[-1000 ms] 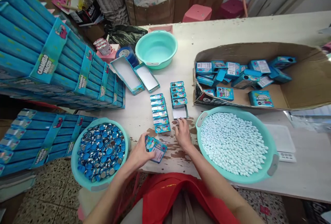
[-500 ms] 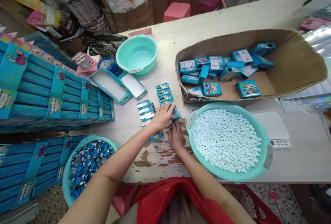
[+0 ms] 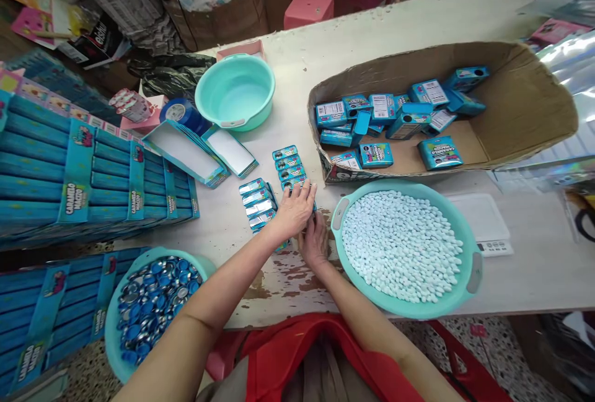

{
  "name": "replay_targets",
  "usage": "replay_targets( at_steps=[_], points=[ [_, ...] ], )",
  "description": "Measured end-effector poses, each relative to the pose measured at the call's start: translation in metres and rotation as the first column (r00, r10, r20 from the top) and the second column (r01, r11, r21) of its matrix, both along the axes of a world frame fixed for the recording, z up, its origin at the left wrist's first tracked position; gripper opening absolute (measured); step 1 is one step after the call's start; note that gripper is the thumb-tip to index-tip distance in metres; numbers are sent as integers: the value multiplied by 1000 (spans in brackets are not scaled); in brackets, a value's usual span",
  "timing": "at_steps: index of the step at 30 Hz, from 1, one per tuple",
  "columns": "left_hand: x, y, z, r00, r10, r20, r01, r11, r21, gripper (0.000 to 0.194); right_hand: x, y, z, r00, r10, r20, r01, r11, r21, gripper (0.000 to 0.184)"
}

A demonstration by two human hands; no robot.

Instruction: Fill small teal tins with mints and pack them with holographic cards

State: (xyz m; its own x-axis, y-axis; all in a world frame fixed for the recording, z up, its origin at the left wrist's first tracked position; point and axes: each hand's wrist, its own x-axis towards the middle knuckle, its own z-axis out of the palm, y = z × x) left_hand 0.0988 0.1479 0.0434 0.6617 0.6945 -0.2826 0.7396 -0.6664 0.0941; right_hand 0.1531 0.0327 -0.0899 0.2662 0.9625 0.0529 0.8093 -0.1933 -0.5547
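Observation:
Small blue candy boxes stand in two rows on the worn white table. My left hand (image 3: pixel 296 209) is bent over the near end of the right row (image 3: pixel 290 165), its fingers around a box that they mostly cover. Just below it, my right hand (image 3: pixel 315 242) has its curled fingers against the same near end. A sliver of blue box shows between the hands. The left row (image 3: pixel 258 204) lies beside my left wrist, its near end partly behind the forearm. Two opened blue cartons with white insides (image 3: pixel 188 153) lie beyond the rows.
To the right is a turquoise basin of pale candies (image 3: pixel 404 247), with a white scale (image 3: pixel 481 222) beside it. Behind stands a cardboard box (image 3: pixel 520 104) holding blue boxes. At left are stacked blue displays (image 3: pixel 74 185), a tub of metal lids (image 3: pixel 155 303) and a turquoise bowl (image 3: pixel 237 89).
My left hand has shifted slightly, covering more of the row's near end. My right hand has edged up closer to it. The whole view has swung a little.

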Motion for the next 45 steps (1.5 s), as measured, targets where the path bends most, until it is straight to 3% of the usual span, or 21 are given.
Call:
replay_targets(
  at_steps=[7,10,14,18,20,23,27,31,35,38,40,41,43,45],
  points=[
    [-13,-12,-30,981,-143,133,133,988,81,58,1,2,8,1000,12,5,-12,1000,-28,54],
    [-20,-17,-36,978,-134,161,118,987,108,58,2,2,10,1000,22,-7,-23,999,-46,56],
    [-20,-17,-26,989,-56,139,40,993,114,53,4,2,15,993,19,-114,-19,1000,0,56],
    [-13,-11,-10,996,7,84,-17,993,121,29,3,10,22,941,-85,-327,133,983,127,67],
    [-13,-5,-8,996,59,60,-66,990,122,24,2,19,25,899,-135,-416,189,978,91,73],
    [-20,2,-13,990,106,87,-112,992,64,23,0,31,34,847,-144,-511,161,987,-10,86],
    [-34,-1,-25,941,231,247,-232,972,-28,25,0,35,50,824,-248,-509,206,969,-137,105],
    [-42,-10,-32,918,314,240,-335,941,52,23,0,40,56,820,-294,-492,217,954,-207,106],
    [-47,-12,-23,957,252,146,-269,957,109,23,-3,42,56,844,-277,-459,184,954,-237,102],
    [-51,-5,-17,957,230,174,-236,972,12,20,0,40,49,869,-234,-435,147,964,-223,95],
    [-52,2,-15,893,325,310,-299,945,-130,19,6,41,45,846,-239,-477,163,967,-197,89],
    [-51,6,-15,814,416,405,-365,909,-201,22,11,44,44,824,-242,-512,182,969,-165,86],
    [-47,15,-15,526,642,557,-535,759,-370,39,22,57,46,784,-231,-577,217,972,-94,78],
    [-38,26,-18,185,806,563,-612,542,-575,56,32,81,51,765,-215,-607,210,974,-81,71]
  ],
)
